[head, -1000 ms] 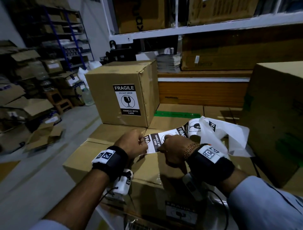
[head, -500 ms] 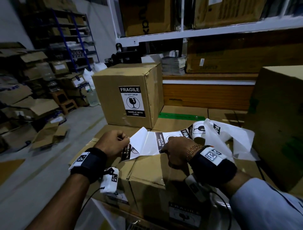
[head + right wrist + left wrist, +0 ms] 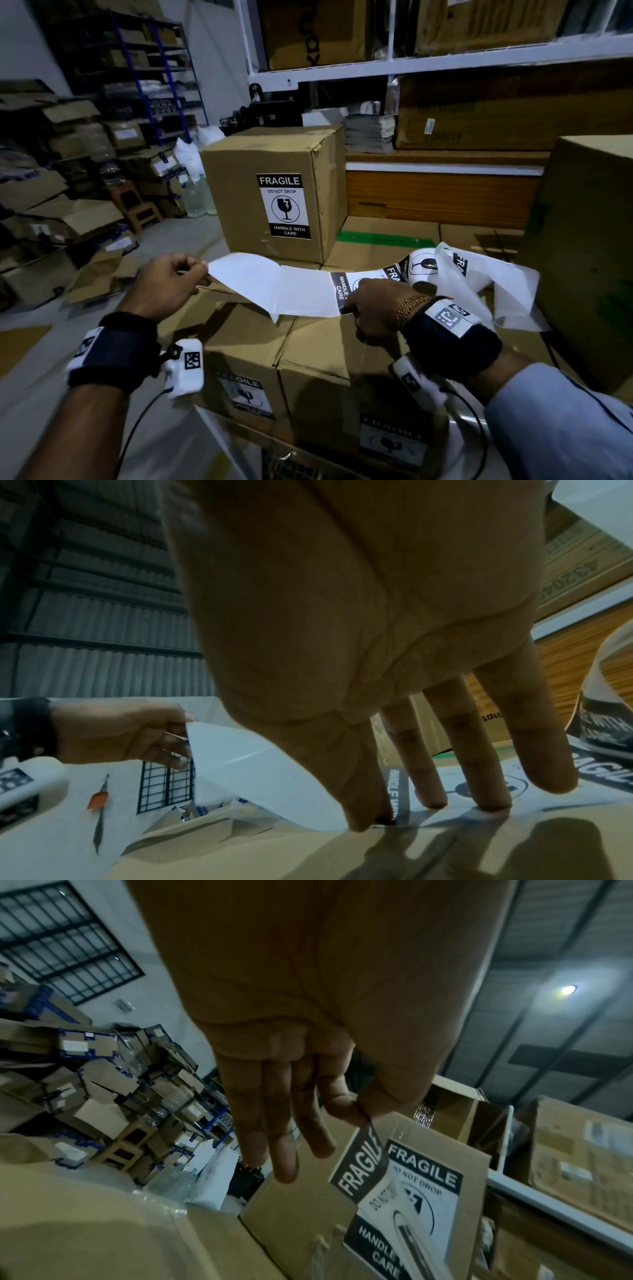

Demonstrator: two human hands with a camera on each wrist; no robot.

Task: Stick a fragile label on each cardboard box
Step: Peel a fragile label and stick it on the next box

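Note:
My left hand (image 3: pixel 200 270) (image 3: pixel 359 1112) pinches one corner of a peeled fragile label (image 3: pixel 250 281) (image 3: pixel 363 1167) between thumb and index finger. The label's white back faces up, stretched out to the left. My right hand (image 3: pixel 352 301) (image 3: pixel 428 813) presses the label strip (image 3: pixel 376 279) flat on a cardboard box top (image 3: pixel 318 346) with straight fingers. I cannot tell whether the label still clings to the backing. The box at the back (image 3: pixel 236 185) carries a label (image 3: pixel 284 205). The two near boxes show labels (image 3: pixel 246 394) on their front faces.
A tall plain box (image 3: pixel 589 240) stands close on the right. Loose backing paper (image 3: pixel 496 287) trails toward it. A white rack (image 3: pixel 445 61) loaded with cartons runs behind. On the left lie heaps of cartons (image 3: pixel 51 205) and grey floor (image 3: pixel 51 342).
My left hand has pulled away to the left, peeling the label off the strip. My right hand has stayed pressing the strip on the box.

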